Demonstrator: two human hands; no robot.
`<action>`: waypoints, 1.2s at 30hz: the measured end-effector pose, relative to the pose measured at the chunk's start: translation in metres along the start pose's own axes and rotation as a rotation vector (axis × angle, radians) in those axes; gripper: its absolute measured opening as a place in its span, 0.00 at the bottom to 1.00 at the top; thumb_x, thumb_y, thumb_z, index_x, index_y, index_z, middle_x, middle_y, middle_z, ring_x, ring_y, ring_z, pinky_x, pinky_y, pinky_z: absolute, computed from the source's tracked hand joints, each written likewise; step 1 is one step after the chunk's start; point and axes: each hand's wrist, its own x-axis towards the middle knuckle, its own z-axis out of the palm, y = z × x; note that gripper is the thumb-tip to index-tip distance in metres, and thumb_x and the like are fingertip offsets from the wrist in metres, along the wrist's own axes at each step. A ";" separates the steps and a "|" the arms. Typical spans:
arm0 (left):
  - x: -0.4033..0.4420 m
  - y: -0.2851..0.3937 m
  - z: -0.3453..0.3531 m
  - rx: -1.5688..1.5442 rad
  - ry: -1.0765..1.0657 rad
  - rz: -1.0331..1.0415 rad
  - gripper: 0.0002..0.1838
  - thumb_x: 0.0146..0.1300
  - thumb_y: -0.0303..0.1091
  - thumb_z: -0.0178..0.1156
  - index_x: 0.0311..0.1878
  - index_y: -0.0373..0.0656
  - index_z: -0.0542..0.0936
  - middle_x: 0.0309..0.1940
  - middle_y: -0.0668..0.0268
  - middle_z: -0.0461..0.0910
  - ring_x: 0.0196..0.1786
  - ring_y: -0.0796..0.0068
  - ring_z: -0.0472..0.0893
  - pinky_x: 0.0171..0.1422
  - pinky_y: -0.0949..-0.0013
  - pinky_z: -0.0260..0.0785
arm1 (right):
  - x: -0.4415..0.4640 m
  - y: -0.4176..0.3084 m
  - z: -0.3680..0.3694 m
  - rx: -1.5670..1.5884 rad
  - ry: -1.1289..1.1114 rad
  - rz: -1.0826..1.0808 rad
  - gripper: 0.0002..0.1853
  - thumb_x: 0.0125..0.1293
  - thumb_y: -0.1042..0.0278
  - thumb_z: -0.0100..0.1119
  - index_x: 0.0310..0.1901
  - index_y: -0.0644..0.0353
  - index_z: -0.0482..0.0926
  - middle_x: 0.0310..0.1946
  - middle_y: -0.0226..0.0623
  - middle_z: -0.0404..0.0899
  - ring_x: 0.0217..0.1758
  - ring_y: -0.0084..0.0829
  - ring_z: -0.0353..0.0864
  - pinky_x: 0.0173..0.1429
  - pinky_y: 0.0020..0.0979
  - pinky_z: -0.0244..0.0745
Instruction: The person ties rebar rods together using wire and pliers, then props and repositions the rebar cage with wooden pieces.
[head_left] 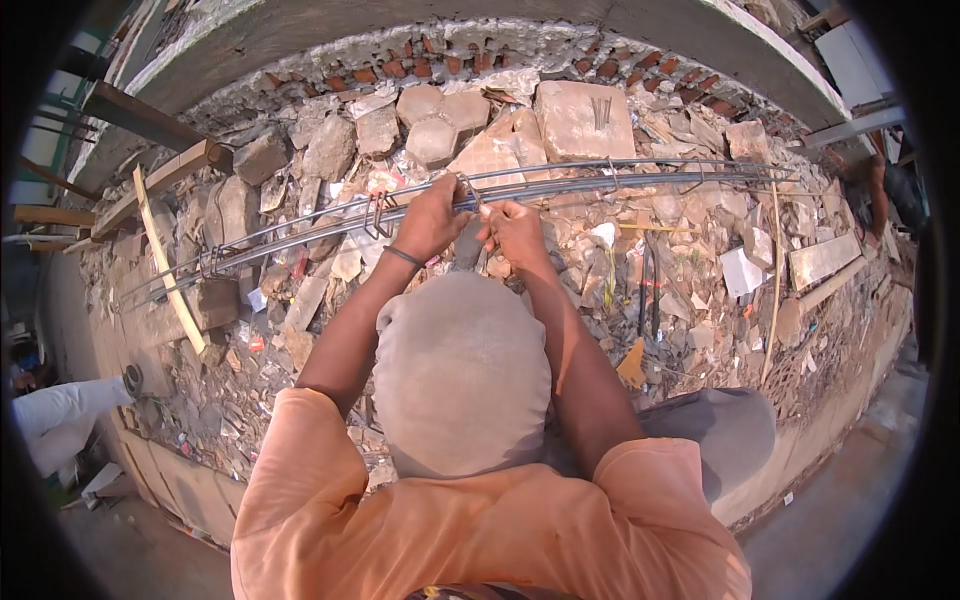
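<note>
A long bundle of thin steel reinforcing bars (560, 185) runs across in front of me, with square wire stirrups (378, 215) looped around it at intervals. My left hand (430, 218) is closed at the middle of the bundle, its fingers curled around a stirrup (468, 188). Close beside it, my right hand (515, 236) is pinched near the same stirrup; whatever lies between those fingertips is too small to make out. My grey-clad knee (460, 375) rises just below both hands.
Broken rubble (590, 270) covers the ground. Paving blocks (432, 140) and a flat slab (585, 120) holding several nails or short rods lie beyond the bars. A wooden strip (168, 265) crosses under the left end. Another person's light-clothed limb (70, 405) shows at left.
</note>
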 end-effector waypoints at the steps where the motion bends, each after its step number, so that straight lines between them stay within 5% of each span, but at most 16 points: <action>1: 0.000 -0.001 0.001 0.022 0.008 0.012 0.19 0.51 0.31 0.70 0.41 0.37 0.71 0.34 0.49 0.79 0.39 0.45 0.81 0.40 0.53 0.72 | 0.000 -0.001 0.001 -0.009 0.003 0.007 0.10 0.69 0.68 0.58 0.35 0.67 0.82 0.18 0.34 0.79 0.14 0.18 0.70 0.19 0.22 0.65; 8: 0.007 -0.013 0.014 0.231 -0.029 0.154 0.22 0.59 0.38 0.64 0.51 0.41 0.66 0.25 0.46 0.80 0.31 0.41 0.81 0.35 0.46 0.72 | 0.000 -0.001 0.005 -0.056 0.041 0.016 0.10 0.69 0.68 0.58 0.35 0.68 0.81 0.18 0.34 0.78 0.13 0.18 0.69 0.19 0.22 0.64; 14: 0.013 -0.009 0.006 0.322 -0.160 0.219 0.18 0.60 0.32 0.59 0.48 0.38 0.63 0.28 0.47 0.81 0.30 0.45 0.82 0.32 0.48 0.73 | -0.001 0.000 0.005 -0.052 0.049 0.002 0.10 0.69 0.68 0.58 0.37 0.68 0.81 0.18 0.34 0.78 0.13 0.18 0.70 0.19 0.23 0.64; 17: 0.015 -0.026 0.030 0.340 0.005 0.266 0.21 0.58 0.33 0.62 0.52 0.41 0.65 0.24 0.48 0.80 0.28 0.45 0.82 0.29 0.49 0.72 | -0.005 0.001 -0.003 -0.092 0.103 0.000 0.10 0.69 0.67 0.58 0.37 0.67 0.81 0.18 0.34 0.78 0.13 0.18 0.70 0.19 0.23 0.65; 21: 0.016 -0.021 0.047 0.333 0.145 0.028 0.27 0.58 0.32 0.60 0.59 0.40 0.62 0.25 0.51 0.81 0.30 0.47 0.83 0.31 0.49 0.73 | -0.001 0.000 0.009 -0.073 0.073 0.003 0.09 0.70 0.67 0.57 0.38 0.65 0.80 0.16 0.31 0.75 0.13 0.18 0.67 0.18 0.23 0.62; 22: 0.015 -0.021 0.047 0.293 0.140 -0.033 0.28 0.57 0.32 0.60 0.59 0.41 0.62 0.25 0.50 0.81 0.32 0.46 0.83 0.33 0.49 0.73 | 0.003 0.007 0.009 -0.046 0.088 0.009 0.12 0.71 0.67 0.56 0.30 0.63 0.76 0.16 0.33 0.74 0.12 0.16 0.65 0.15 0.24 0.56; 23: 0.017 -0.016 0.047 0.271 0.117 -0.137 0.28 0.57 0.33 0.60 0.59 0.41 0.61 0.26 0.49 0.81 0.33 0.44 0.83 0.36 0.47 0.73 | 0.016 0.024 0.004 -0.034 0.065 0.006 0.10 0.71 0.66 0.57 0.37 0.64 0.78 0.16 0.32 0.73 0.12 0.18 0.65 0.15 0.24 0.58; 25: 0.025 -0.018 0.056 0.162 0.117 -0.214 0.33 0.52 0.31 0.62 0.62 0.36 0.63 0.33 0.45 0.82 0.42 0.44 0.83 0.42 0.47 0.73 | 0.016 0.027 0.005 0.012 0.046 -0.088 0.11 0.72 0.67 0.55 0.33 0.64 0.75 0.15 0.32 0.72 0.11 0.19 0.65 0.14 0.25 0.57; 29: 0.042 0.009 0.035 -0.223 0.240 -0.740 0.25 0.57 0.30 0.57 0.58 0.33 0.67 0.42 0.43 0.82 0.50 0.45 0.82 0.59 0.51 0.71 | 0.026 0.029 0.004 -0.076 0.015 -0.035 0.09 0.71 0.68 0.55 0.33 0.64 0.76 0.15 0.33 0.72 0.11 0.20 0.66 0.14 0.26 0.57; 33: 0.048 0.012 0.062 -0.197 0.444 -0.815 0.22 0.55 0.27 0.58 0.55 0.38 0.69 0.42 0.47 0.83 0.51 0.49 0.82 0.70 0.58 0.60 | 0.030 0.042 0.001 0.003 0.096 -0.047 0.07 0.69 0.71 0.55 0.34 0.63 0.78 0.15 0.34 0.74 0.12 0.20 0.67 0.14 0.26 0.57; 36: 0.035 0.033 0.059 -0.134 0.592 -0.739 0.21 0.54 0.25 0.58 0.53 0.41 0.70 0.35 0.50 0.82 0.46 0.49 0.82 0.68 0.60 0.58 | 0.033 0.041 0.015 0.063 -0.016 -0.054 0.07 0.69 0.72 0.55 0.34 0.63 0.78 0.15 0.34 0.74 0.12 0.20 0.68 0.15 0.26 0.58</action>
